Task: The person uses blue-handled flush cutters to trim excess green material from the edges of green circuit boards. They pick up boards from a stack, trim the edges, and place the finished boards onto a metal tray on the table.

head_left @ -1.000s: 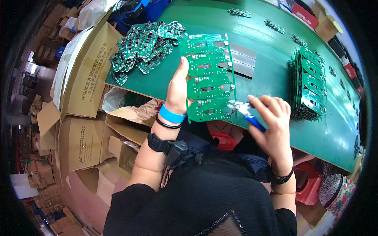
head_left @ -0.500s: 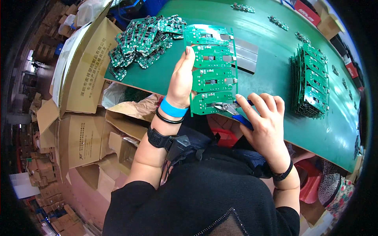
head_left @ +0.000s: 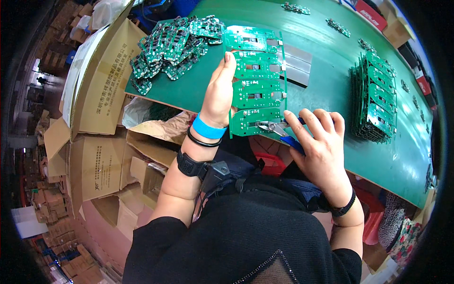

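Observation:
My left hand [head_left: 221, 92] grips the left edge of a green circuit board panel [head_left: 257, 93], its thumb along the side and the other fingers hidden behind. Several boards sit joined in a column between the panel's thin side rails. In my right hand [head_left: 321, 146] is a pair of blue-handled cutting pliers [head_left: 289, 141]. Their metal jaws rest over the dark slot in the nearest board; whether the jaws are closed there is too small to tell.
A heap of separate circuit boards [head_left: 170, 45] lies on the green table [head_left: 326, 123] at the far left. To the right stands a tall stack of board panels [head_left: 373, 97]. A grey metal block [head_left: 298, 66] lies behind the held panel. Open cardboard boxes [head_left: 106, 85] flank the table's left side.
The panel has shifted very slightly away from me and to the right. My right hand and the pliers have moved a little with it, the jaws staying at the nearest board.

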The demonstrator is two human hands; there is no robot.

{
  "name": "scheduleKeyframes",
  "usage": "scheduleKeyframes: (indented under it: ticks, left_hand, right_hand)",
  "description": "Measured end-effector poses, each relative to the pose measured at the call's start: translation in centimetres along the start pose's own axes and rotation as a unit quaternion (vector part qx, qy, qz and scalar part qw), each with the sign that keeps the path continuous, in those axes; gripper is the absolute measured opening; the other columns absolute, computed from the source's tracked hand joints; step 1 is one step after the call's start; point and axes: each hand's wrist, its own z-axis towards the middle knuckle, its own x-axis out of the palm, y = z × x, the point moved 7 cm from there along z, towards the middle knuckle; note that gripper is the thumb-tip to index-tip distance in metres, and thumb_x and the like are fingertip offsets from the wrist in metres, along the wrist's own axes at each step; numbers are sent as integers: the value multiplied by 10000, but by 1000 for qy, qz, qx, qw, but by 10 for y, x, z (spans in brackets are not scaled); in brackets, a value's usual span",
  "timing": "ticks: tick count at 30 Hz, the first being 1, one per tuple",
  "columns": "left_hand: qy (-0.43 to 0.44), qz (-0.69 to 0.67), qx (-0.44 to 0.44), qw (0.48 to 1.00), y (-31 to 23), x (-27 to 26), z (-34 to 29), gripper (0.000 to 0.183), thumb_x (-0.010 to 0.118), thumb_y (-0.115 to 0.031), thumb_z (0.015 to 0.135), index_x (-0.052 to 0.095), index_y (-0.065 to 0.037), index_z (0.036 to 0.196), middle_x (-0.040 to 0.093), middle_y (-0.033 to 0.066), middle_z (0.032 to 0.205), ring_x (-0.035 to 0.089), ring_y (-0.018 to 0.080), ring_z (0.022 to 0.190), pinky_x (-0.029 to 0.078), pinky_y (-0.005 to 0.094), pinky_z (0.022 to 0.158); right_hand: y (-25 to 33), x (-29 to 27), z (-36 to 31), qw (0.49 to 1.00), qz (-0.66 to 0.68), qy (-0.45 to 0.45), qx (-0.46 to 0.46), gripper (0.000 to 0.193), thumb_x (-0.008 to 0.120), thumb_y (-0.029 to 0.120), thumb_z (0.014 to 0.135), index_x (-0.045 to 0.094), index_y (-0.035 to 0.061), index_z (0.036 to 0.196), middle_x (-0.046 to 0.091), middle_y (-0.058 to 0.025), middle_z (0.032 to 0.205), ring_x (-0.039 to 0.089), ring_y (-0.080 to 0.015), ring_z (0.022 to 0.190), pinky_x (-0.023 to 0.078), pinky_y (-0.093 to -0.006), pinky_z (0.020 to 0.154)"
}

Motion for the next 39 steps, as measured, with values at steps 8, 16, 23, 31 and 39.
scheduleKeyframes:
  ticks: [8, 16, 23, 31, 39]
  left_hand:
    - [-2, -71, -21, 997, 0, 1, 0, 441, 270, -376, 1038, 470, -61, 1275, 611, 104, 1138, 654, 202, 955, 584, 364, 774]
    - [-14, -77, -26, 997, 3, -7, 2, 443, 269, -374, 1038, 461, -59, 1285, 608, 102, 1140, 654, 211, 956, 583, 366, 770]
    - [-12, -21, -16, 1000, 3, -17, 2, 635, 218, -538, 995, 425, -58, 1355, 565, 187, 1249, 617, 359, 1041, 536, 515, 863]
    - [136, -357, -135, 914, 27, -10, -27, 679, 207, -533, 989, 228, -54, 1470, 224, 236, 1506, 642, 415, 931, 582, 536, 700]
    - [177, -419, -114, 884, 40, 3, -34, 613, 301, -466, 995, 270, -60, 1453, 145, 293, 1501, 664, 405, 904, 613, 482, 697]
  right_hand:
    - [-1, 5, -1, 1000, -14, -12, -6, 624, 751, 164, 627, 567, 134, 1223, 528, -33, 1056, 497, -225, 986, 339, -414, 891]
    - [-1, 7, -2, 999, -32, -28, -21, 604, 757, 203, 617, 588, 147, 1194, 538, -17, 1008, 514, -193, 909, 360, -386, 811]
    - [-8, 4, -4, 996, 29, -81, 0, 618, 768, 189, 584, 604, 142, 1179, 551, -31, 989, 526, -211, 876, 370, -383, 784]
    - [-49, 15, -6, 985, 53, -115, 117, 543, 733, 139, 633, 622, 131, 1165, 577, -52, 1003, 533, -232, 912, 381, -372, 805]
    - [-44, 24, 7, 987, 5, -110, 118, 587, 754, 181, 643, 592, 151, 1206, 566, -33, 1019, 520, -213, 937, 369, -380, 830]
